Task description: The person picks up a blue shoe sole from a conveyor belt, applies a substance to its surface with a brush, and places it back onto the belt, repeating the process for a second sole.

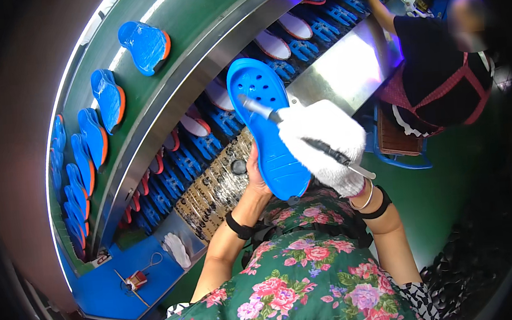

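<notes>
Where blue soles (pixel 107 98) ride, green belt (pixel 197 20) curves.

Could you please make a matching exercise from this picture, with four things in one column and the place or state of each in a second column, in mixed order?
Things:
1. blue sole
2. thin tool
3. white glove
4. blue and orange soles

Places or states:
A. lying on the blue bench at lower left
B. held from behind by the bare left hand
C. resting in a row on the green conveyor belt
D. gripped in the gloved right hand, tip on the sole

Pairs: 1-B, 2-D, 3-A, 4-C
</notes>
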`<move>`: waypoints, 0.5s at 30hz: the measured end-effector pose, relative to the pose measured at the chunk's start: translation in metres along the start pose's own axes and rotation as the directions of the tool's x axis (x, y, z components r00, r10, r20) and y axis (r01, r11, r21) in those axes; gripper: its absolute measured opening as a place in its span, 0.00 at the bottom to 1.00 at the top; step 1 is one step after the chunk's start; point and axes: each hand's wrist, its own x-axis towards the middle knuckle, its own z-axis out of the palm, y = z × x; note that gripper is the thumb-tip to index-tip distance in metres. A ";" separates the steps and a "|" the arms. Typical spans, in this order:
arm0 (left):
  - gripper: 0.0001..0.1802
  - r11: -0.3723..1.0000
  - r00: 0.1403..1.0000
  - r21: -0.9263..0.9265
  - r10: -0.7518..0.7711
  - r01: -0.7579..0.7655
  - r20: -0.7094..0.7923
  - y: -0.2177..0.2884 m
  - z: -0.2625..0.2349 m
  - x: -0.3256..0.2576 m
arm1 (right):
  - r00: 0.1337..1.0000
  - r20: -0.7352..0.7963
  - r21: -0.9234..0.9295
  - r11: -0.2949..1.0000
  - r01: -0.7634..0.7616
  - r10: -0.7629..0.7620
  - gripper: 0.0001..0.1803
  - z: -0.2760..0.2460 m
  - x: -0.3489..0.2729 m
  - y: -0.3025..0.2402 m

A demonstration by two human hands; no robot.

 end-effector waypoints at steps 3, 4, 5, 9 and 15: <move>0.42 0.997 1.000 0.078 0.004 -0.004 -0.004 0.003 -0.002 0.000 | 0.982 0.123 -0.134 0.978 0.158 -0.142 0.18 -0.011 0.004 0.001; 0.42 0.994 1.000 0.106 0.006 -0.006 -0.002 0.004 -0.004 0.000 | 0.983 0.111 -0.089 0.984 0.156 -0.146 0.18 -0.004 0.000 -0.001; 0.43 0.991 1.000 0.135 0.004 -0.005 0.005 0.005 -0.001 0.003 | 0.984 0.097 -0.048 0.986 0.158 -0.153 0.18 0.003 -0.002 -0.004; 0.43 0.995 0.964 -0.101 0.035 -0.009 0.265 -0.002 0.032 0.024 | 0.982 0.074 0.326 0.927 -0.188 0.173 0.11 0.004 -0.005 -0.004; 0.54 0.948 0.994 0.299 0.112 -0.112 0.018 0.007 0.053 0.034 | 1.000 0.006 0.021 1.000 0.015 -0.015 0.13 0.012 -0.014 0.009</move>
